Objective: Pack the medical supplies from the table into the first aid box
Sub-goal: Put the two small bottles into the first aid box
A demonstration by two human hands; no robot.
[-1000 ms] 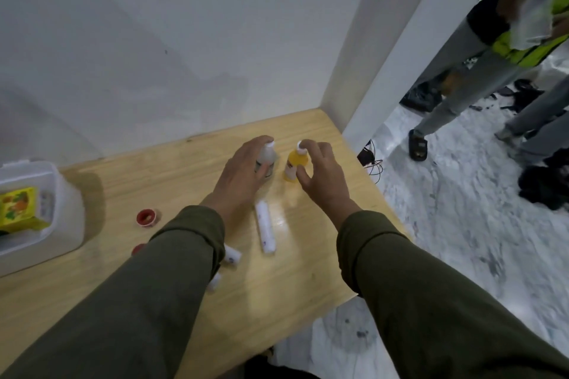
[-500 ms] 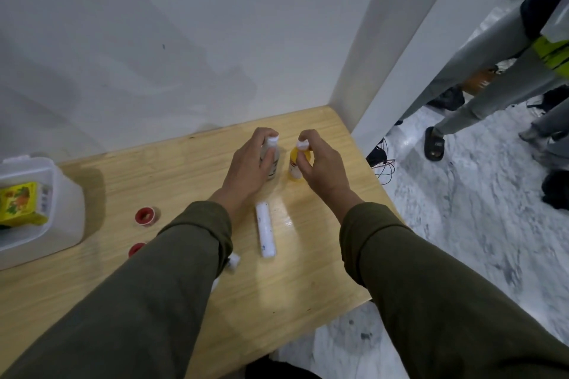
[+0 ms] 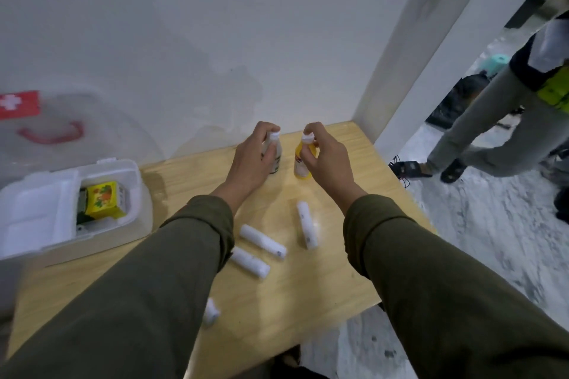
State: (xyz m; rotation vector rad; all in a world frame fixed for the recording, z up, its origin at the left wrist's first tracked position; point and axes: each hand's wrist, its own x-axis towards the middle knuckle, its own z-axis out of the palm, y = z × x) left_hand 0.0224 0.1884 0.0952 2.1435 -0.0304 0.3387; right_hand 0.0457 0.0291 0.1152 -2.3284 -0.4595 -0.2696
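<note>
Gripping two bottles, pale bottle [image 3: 275,153] and yellow bottle [image 3: 301,160]; four bandage rolls [image 3: 262,241] remain.

- yellow bottle [image 3: 301,163], white cap
- white rolls [image 3: 307,224]
- pale wood-grain worktop [image 3: 345,258]
- yellow carton [image 3: 104,199] with orange print
- olive sleeves [image 3: 172,271]
- white box [image 3: 37,218]; red cross label [image 3: 19,104]

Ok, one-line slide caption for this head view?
Left hand grips a pale bottle, right hand a yellow bottle, beside the open first aid box.
</note>
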